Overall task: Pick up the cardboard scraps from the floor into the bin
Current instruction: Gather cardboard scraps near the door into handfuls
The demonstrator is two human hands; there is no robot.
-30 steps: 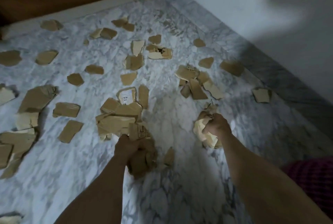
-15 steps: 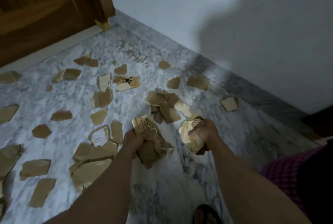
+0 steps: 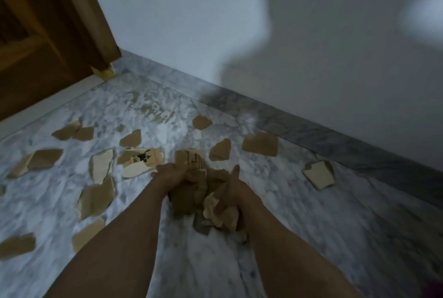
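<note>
Both hands are raised above the marble floor (image 3: pixel 311 237) with a shared bundle of cardboard scraps (image 3: pixel 191 192) pressed between them. My left hand (image 3: pixel 171 176) grips the brown pieces on the bundle's left side. My right hand (image 3: pixel 236 192) grips crumpled paler scraps on its right side, thumb pointing up. Several loose scraps lie on the floor, among them a printed one (image 3: pixel 141 161), a pale one (image 3: pixel 320 174) near the skirting and a brown one (image 3: pixel 260 144). No bin is in view.
A wooden door (image 3: pixel 48 46) stands at the upper left with a yellow wedge (image 3: pixel 105 73) at its corner. A white wall (image 3: pixel 239 34) with a grey marble skirting (image 3: pixel 335 139) runs along the right. My shadow falls on the wall.
Both hands have lifted off the floor and come together, merging the two handfuls of scraps into one bundle. The view has tilted up towards the wall.
</note>
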